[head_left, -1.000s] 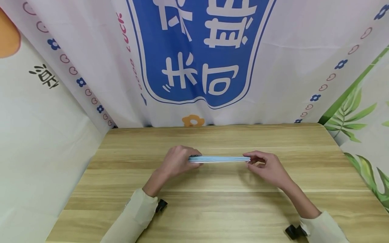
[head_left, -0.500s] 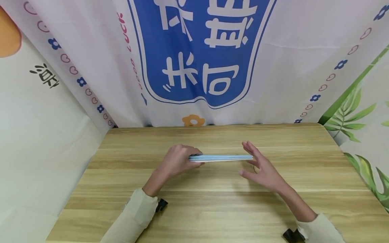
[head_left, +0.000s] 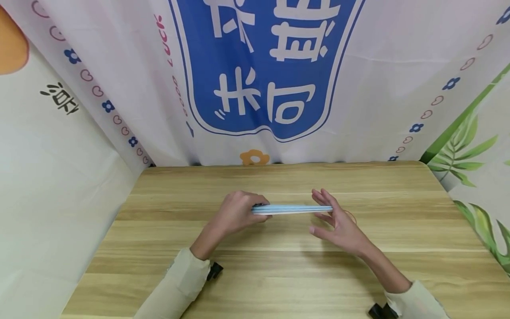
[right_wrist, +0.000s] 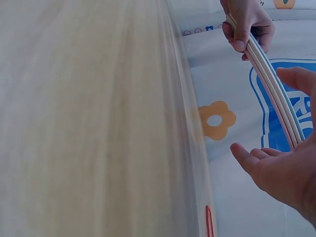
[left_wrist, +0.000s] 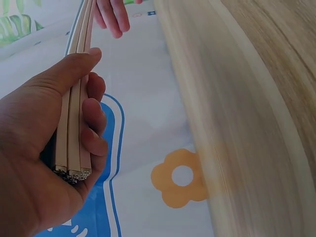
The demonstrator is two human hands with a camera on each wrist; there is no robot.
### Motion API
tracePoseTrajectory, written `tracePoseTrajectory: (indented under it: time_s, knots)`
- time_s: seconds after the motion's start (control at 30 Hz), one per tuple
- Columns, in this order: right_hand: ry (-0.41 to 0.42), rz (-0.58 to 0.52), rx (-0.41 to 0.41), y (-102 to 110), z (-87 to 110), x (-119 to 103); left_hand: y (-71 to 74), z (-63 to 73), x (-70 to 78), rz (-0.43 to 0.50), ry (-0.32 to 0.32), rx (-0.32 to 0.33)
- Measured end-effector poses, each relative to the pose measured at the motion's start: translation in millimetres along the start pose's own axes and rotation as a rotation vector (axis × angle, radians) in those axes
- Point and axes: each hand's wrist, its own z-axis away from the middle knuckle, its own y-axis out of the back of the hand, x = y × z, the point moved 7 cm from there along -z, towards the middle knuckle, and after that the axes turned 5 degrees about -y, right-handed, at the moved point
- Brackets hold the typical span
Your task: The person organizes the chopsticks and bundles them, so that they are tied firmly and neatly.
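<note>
Just above the table's middle, my left hand (head_left: 239, 210) grips a bundle of light blue chopsticks (head_left: 295, 208) by the thicker end. In the left wrist view its thumb and curled fingers wrap the pale square shafts (left_wrist: 74, 118), whose dark patterned ends poke out below. My right hand (head_left: 338, 223) has its fingers spread and straight, thumb apart; the chopsticks' thin ends meet it by the palm. Behind this hand shows a thin reddish loop (head_left: 351, 216), like a rubber band; whether it hangs on the hand I cannot tell. The right wrist view also shows the loop (right_wrist: 209, 222).
Both hands are above a wood-grain table (head_left: 255, 283). A white cloth (head_left: 370, 110) with a blue printed panel hangs along its far edge, with more printed cloth at both sides. Small black devices sit at the left cuff (head_left: 214, 271) and right cuff (head_left: 382, 311).
My right fingers let go of the chopsticks' thin ends and spread out; that hand then shifted slightly left against them. The reddish loop shows behind the hand now. My left hand keeps its grip.
</note>
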Motion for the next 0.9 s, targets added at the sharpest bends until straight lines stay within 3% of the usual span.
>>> tracePoseTrajectory:
  time_s: [0.23,0.53,0.9]
  knots:
    - [0.023,-0.005,-0.038,-2.0,0.2,-1.3,-0.6,0.4,-1.0,-0.015,0.015,-0.016]
    - [0.168,-0.052,-0.093,1.2,0.6,-10.5,2.6,1.0,-4.0,-0.004,0.014,0.001]
    - [0.183,-0.055,-0.089,1.5,3.4,-14.3,4.6,0.7,-3.5,0.0,-0.001,0.017]
